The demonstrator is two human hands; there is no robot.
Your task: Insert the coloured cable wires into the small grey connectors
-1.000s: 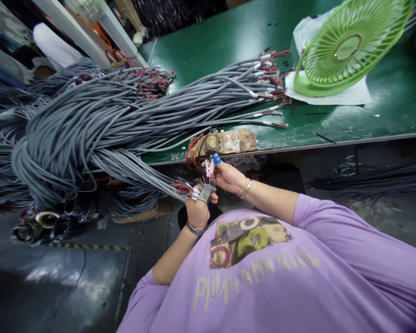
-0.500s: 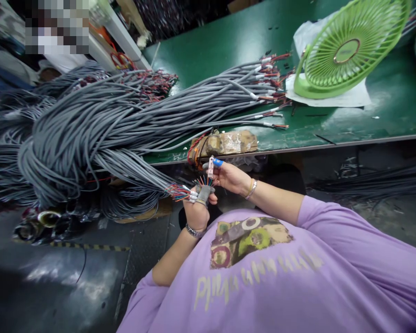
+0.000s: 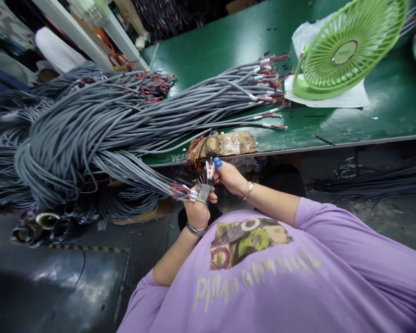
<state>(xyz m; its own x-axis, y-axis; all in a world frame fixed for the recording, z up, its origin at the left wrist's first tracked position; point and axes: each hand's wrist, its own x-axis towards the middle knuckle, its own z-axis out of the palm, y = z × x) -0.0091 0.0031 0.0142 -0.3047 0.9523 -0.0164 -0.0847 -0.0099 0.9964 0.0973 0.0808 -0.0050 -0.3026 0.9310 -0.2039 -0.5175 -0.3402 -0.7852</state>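
My left hand is closed round the end of a grey cable, whose thin coloured wires fan upward from the fist. My right hand, with a blue cap on one fingertip, pinches a small pink tool at the tips of those wires. Both hands sit just below the front edge of the green bench. A big bundle of grey cables hangs off the bench to the left, with stripped red ends.
A green fan stands on white paper at the bench's back right. A taped brown block lies at the bench edge above my hands. More grey cables lie on the dark floor right. Another person's white sleeve shows top left.
My right hand shifted slightly at the wire tips, lifting away and coming back. The left hand kept its grip on the cable end.
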